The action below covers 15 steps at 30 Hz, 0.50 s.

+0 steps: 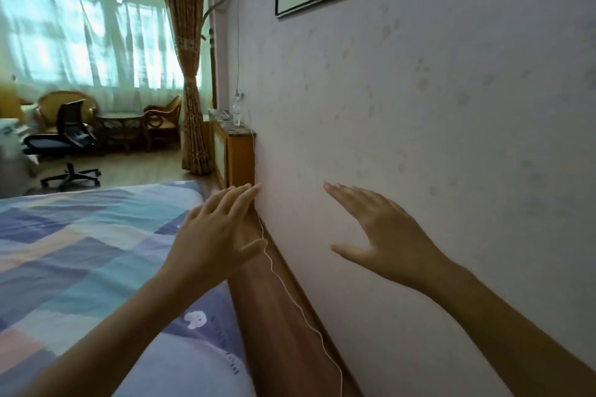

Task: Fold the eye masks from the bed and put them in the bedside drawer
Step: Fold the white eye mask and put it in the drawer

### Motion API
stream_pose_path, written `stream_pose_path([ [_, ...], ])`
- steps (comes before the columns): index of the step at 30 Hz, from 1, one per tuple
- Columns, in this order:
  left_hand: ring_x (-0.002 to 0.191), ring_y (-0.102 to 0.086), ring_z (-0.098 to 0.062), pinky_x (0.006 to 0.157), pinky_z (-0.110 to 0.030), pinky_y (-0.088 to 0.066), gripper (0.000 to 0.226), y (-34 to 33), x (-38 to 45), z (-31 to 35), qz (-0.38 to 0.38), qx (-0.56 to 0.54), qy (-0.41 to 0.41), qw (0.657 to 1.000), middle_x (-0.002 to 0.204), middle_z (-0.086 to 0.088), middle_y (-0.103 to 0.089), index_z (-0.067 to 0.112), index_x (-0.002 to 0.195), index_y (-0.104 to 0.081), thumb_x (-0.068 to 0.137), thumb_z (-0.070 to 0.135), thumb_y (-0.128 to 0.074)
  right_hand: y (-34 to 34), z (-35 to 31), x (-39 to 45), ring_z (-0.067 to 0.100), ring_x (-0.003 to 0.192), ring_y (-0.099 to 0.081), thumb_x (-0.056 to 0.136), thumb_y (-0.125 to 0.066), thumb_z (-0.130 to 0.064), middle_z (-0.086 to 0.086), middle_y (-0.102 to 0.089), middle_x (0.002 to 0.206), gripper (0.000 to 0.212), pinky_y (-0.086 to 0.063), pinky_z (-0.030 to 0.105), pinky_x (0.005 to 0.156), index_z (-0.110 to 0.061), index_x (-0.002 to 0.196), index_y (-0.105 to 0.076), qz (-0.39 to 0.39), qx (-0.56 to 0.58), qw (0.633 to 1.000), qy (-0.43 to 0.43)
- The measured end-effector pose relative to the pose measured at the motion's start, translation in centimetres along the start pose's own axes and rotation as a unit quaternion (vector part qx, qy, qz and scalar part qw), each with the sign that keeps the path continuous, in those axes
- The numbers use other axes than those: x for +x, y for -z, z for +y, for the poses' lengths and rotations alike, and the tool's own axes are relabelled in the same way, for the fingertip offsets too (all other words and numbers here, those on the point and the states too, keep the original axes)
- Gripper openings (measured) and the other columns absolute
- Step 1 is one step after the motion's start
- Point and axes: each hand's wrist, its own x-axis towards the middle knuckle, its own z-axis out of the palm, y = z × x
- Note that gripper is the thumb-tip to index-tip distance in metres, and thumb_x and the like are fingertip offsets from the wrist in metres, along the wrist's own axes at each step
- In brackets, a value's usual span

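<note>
Eye masks are nowhere in view. Both hands reach forward empty, fingers straight: left hand (pixel 215 229) at centre above the bed (pixel 80 251), right hand (pixel 380 232) before the wall (pixel 419 122), likely heading for the bedside cabinet (pixel 237 155) beyond.

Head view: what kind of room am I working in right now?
Most likely a bedroom with a sitting corner: a bed under a patchwork cover, a wooden bedside cabinet against the wall, and curtained windows beyond.
</note>
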Motion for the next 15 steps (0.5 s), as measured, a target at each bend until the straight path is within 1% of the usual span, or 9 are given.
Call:
stream_pose_path([
  [3,0.140,-0.028,-0.018,0.107,-0.041,-0.034,0.088,-1.1,4.0,-1.5,0.016,0.018,0.048,0.999,0.154,0.004,-0.028,0.034,0.148,-0.011,0.077,0.064,-0.055,-2.3,4.0,6.6,0.005,0.139,-0.025,0.081,-0.059,-0.053,-0.016,-0.027,0.154,0.083,-0.021,0.028,0.111,-0.042,0.148,-0.010,0.000,0.050,0.998,0.045],
  [6,0.134,-0.038,-0.022,0.099,-0.043,-0.041,0.086,-3.0,7.1,-4.5,0.035,0.055,0.098,0.993,0.150,0.001,-0.038,0.030,0.147,-0.021,0.076,0.060,-0.060,-5.5,7.0,13.7,0.005,0.139,-0.026,0.081,-0.059,-0.053,-0.015,-0.027,0.154,0.082,-0.028,0.033,0.113,-0.042,0.148,-0.012,-0.006,0.091,0.990,0.103],
  [8,0.131,-0.043,-0.025,0.094,-0.044,-0.045,0.085,-4.9,9.4,-6.9,0.039,0.072,0.136,0.987,0.148,-0.001,-0.041,0.030,0.146,-0.024,0.075,0.059,-0.062,-7.9,8.9,18.2,0.007,0.140,-0.027,0.081,-0.059,-0.053,-0.014,-0.027,0.155,0.081,-0.030,0.037,0.113,-0.041,0.147,-0.014,-0.002,0.105,0.985,0.137],
  [10,0.130,-0.043,-0.025,0.094,-0.044,-0.046,0.085,-7.2,12.4,-8.9,0.029,0.077,0.171,0.982,0.147,-0.001,-0.041,0.030,0.146,-0.026,0.075,0.059,-0.063,-10.0,10.8,22.3,0.007,0.140,-0.027,0.081,-0.058,-0.053,-0.014,-0.025,0.155,0.080,-0.030,0.039,0.114,-0.042,0.147,-0.014,-0.003,0.114,0.980,0.165],
  [12,0.130,-0.043,-0.025,0.094,-0.043,-0.046,0.084,-9.5,16.2,-10.2,0.026,0.072,0.184,0.980,0.147,-0.002,-0.041,0.028,0.145,-0.028,0.075,0.057,-0.064,-11.6,13.0,26.2,0.007,0.140,-0.026,0.082,-0.058,-0.053,-0.014,-0.023,0.156,0.079,-0.027,0.039,0.114,-0.041,0.147,-0.014,-0.004,0.117,0.977,0.181],
  [15,0.131,-0.041,-0.023,0.097,-0.041,-0.043,0.080,-12.8,22.9,-11.1,0.022,0.065,0.168,0.983,0.149,0.001,-0.039,0.029,0.143,-0.029,0.076,0.055,-0.065,-13.0,17.0,31.7,0.008,0.139,-0.028,0.083,-0.058,-0.052,-0.014,-0.024,0.155,0.076,-0.027,0.037,0.113,-0.039,0.147,-0.019,-0.001,0.110,0.975,0.195],
])
